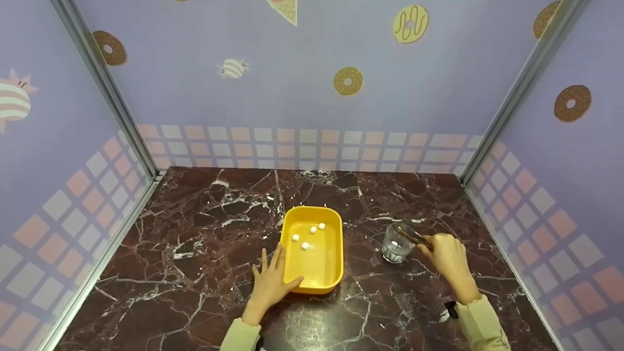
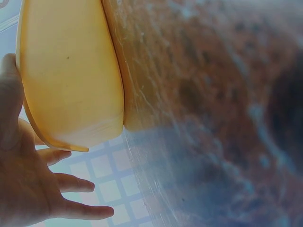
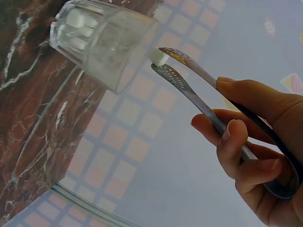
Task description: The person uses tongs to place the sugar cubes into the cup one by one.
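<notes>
My right hand (image 1: 447, 258) grips a pair of metal tongs (image 3: 203, 104) with perforated tips. Between those tips sits a white cube (image 3: 158, 56), held just off the mouth of a clear glass (image 3: 104, 42). Inside the glass (image 1: 394, 247) some white pieces lie at the bottom. My left hand (image 1: 270, 282) rests against the near left side of a yellow tray (image 1: 312, 288), fingers spread along its wall and the thumb over the rim. Several white cubes (image 1: 305, 245) lie in the tray. In the left wrist view, straight fingers (image 2: 75, 183) extend past the tray's side (image 2: 71, 71).
Both the tray and the glass stand on a dark red marbled table (image 1: 204, 253), the glass to the tray's right. Purple walls (image 1: 302, 87) with doughnut pictures and pastel squares enclose the table at the back and on both sides, with metal strips (image 1: 526, 87) at the corners.
</notes>
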`<action>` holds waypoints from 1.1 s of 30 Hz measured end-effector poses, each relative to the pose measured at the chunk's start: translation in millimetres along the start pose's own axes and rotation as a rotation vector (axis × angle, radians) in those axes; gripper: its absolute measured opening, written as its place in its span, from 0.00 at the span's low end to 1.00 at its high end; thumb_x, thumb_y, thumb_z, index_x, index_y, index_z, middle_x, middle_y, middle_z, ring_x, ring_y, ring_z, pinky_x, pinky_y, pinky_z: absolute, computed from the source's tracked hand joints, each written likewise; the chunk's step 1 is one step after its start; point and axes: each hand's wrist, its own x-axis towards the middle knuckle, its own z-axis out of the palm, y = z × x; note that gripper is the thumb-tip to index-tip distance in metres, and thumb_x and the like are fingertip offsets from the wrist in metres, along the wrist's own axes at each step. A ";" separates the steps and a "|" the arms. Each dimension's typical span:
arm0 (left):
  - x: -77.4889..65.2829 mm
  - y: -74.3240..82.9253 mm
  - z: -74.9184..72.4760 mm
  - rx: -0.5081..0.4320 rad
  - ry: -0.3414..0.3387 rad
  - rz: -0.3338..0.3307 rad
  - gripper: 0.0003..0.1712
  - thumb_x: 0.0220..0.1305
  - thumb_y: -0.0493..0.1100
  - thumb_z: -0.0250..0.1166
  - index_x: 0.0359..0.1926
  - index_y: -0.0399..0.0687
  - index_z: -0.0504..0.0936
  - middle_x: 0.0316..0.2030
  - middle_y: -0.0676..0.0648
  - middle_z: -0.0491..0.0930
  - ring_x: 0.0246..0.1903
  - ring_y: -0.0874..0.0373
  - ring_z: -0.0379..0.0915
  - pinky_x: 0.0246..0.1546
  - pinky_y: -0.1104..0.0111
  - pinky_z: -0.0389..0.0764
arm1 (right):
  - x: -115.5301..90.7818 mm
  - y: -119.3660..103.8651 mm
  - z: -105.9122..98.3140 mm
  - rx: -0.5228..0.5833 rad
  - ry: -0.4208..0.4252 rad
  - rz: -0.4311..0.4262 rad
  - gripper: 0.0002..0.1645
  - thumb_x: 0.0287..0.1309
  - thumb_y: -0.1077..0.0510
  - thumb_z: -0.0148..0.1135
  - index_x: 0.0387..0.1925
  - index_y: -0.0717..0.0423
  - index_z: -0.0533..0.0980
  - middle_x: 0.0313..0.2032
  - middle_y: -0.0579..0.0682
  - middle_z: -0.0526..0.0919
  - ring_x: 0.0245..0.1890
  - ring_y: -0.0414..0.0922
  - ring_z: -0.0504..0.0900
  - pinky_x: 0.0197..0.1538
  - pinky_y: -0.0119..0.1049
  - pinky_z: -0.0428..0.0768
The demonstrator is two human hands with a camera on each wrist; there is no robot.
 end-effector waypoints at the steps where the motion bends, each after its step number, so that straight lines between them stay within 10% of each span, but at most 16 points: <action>1: 0.1 0.1 0.1 0.001 0.000 0.000 0.53 0.48 0.71 0.55 0.66 0.41 0.54 0.67 0.44 0.53 0.64 0.31 0.43 0.50 0.31 0.57 | -0.6 0.8 0.9 0.000 0.000 0.000 0.12 0.42 0.57 0.68 0.31 0.60 0.83 0.23 0.57 0.82 0.21 0.58 0.79 0.19 0.49 0.73; 33: 0.9 0.4 1.0 -0.018 -0.003 -0.011 0.53 0.48 0.69 0.56 0.67 0.42 0.54 0.67 0.44 0.53 0.64 0.31 0.44 0.50 0.31 0.55 | 9.9 -16.5 1.6 0.012 0.090 -0.053 0.15 0.41 0.55 0.69 0.34 0.58 0.83 0.21 0.55 0.81 0.20 0.57 0.79 0.19 0.49 0.73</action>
